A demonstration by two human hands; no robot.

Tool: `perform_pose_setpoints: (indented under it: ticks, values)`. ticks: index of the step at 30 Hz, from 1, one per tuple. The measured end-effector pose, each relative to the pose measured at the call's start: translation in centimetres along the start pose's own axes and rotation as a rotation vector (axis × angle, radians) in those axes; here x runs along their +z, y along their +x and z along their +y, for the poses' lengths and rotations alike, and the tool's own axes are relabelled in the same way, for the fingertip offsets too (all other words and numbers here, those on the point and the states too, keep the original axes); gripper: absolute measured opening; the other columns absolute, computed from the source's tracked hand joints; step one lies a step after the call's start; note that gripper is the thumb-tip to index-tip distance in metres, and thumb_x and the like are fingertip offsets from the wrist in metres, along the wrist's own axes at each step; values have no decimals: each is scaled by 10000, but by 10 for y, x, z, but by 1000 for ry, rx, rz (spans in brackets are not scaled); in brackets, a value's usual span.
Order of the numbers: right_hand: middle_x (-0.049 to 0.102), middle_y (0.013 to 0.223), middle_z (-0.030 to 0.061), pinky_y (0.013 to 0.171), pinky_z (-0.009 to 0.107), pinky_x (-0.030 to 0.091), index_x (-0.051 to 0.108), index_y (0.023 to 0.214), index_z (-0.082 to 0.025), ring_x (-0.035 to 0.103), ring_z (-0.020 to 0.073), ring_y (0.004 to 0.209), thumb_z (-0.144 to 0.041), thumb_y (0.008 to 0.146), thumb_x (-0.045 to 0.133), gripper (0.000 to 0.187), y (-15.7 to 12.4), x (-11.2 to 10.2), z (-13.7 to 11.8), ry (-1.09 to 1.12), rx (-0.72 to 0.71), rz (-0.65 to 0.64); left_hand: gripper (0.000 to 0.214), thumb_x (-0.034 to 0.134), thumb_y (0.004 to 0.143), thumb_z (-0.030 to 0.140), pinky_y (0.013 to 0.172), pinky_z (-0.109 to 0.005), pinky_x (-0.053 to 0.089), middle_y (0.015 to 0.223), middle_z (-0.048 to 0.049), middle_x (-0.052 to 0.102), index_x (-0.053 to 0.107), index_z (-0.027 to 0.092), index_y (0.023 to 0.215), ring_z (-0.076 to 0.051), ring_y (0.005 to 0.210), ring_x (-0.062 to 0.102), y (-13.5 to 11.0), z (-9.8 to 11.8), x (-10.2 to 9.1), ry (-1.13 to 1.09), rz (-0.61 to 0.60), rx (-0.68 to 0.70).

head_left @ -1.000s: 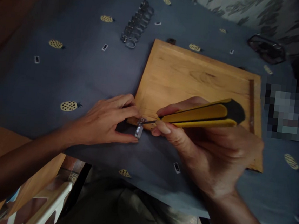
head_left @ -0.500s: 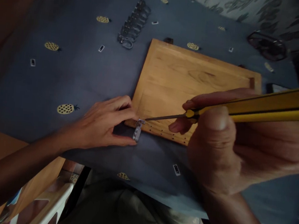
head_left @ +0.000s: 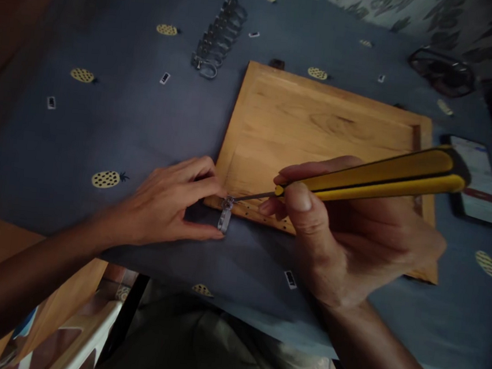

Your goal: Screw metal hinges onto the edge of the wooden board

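A wooden board (head_left: 316, 130) lies on a blue cloth with pineapple prints. At its near left corner sits a small metal bracket (head_left: 225, 216). My left hand (head_left: 170, 203) pinches that bracket between thumb and fingers, holding it against the board's edge. My right hand (head_left: 345, 240) grips a yellow and black screwdriver (head_left: 373, 174). Its thin shaft runs left, and the tip rests on the top of the bracket. A row of small holes runs along the board's near edge.
A row of several metal brackets (head_left: 219, 40) lies at the back of the cloth. A phone (head_left: 476, 180) rests right of the board, and a dark tray (head_left: 442, 70) sits at the back right. A wooden piece (head_left: 7, 266) and white frame show below the table edge.
My right hand swung the screwdriver handle up and toward the camera, then lowered it back, keeping the tip on the bracket. My left hand stayed on the bracket. The view shifted slightly.
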State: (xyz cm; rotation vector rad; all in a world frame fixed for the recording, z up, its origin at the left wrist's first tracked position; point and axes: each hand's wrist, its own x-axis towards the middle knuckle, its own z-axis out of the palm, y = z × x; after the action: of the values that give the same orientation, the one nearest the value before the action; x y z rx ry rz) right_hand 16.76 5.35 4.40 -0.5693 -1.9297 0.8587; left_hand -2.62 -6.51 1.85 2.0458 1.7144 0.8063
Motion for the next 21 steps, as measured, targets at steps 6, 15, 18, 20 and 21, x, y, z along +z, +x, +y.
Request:
perform_pose_setpoints:
  ticks: [6,15,18,20,21]
  values:
    - [828,902,-4,565,366,508,789,868,-279,684,164,605,-281,923,803,57,-1,0,5,37,15,-19,301,806,940,403,768,-321,506,1086,-63,633,711,181,1120,-217,974,664,0,-1,2,-23,14,0]
    - [828,949,-2,559,346,508,751,837,-259,698,160,658,-226,931,788,107,-2,1,6,62,-16,-75,306,782,953,427,773,-355,518,1091,-69,633,698,203,1144,-239,985,665,-1,-2,1,-35,3,-12]
    - [826,945,-1,641,353,546,757,824,-265,736,182,766,-196,937,775,134,2,0,7,39,-94,-105,313,784,954,425,775,-353,516,1087,-65,628,695,190,1141,-234,984,662,-1,-1,1,-31,-2,-9]
    - [818,949,-3,669,336,560,778,843,-270,740,177,814,-177,928,784,126,3,-1,7,50,-113,-135,314,784,955,428,781,-344,512,1084,-62,625,694,185,1133,-226,984,660,0,-2,1,-23,0,-3]
    - [810,945,-5,673,325,563,792,876,-273,739,173,830,-169,923,789,114,4,-1,7,64,-114,-155,310,781,958,429,786,-339,511,1084,-60,626,693,186,1130,-222,987,660,0,-2,1,-20,0,0]
